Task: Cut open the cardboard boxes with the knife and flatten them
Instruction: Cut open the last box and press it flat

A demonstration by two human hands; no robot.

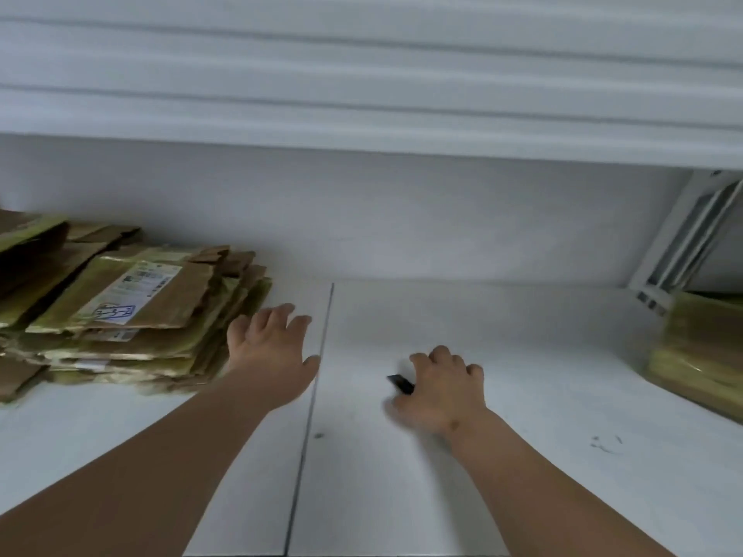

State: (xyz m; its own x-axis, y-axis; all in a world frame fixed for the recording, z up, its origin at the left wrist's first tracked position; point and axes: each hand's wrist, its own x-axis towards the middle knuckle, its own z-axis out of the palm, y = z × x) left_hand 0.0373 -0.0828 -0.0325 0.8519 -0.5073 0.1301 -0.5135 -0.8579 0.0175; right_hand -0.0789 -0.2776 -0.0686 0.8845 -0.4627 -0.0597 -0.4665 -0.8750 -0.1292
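A stack of flattened brown cardboard boxes [132,315] with yellowish tape and a white label lies at the left of the white table [522,355]. My left hand [273,343] hovers just right of the stack, fingers spread and empty. My right hand [440,389] rests on the middle of the table with fingers curled over a small dark knife [400,383], whose tip pokes out to the left. A taped cardboard box [701,355] stands at the right edge, partly cut off by the frame.
A dark seam [317,375] runs front to back between two table panels. A white wall and a ribbed white shutter rise behind the table. A white metal frame [683,243] leans in the back right corner. Small dark marks [605,444] dot the table at right.
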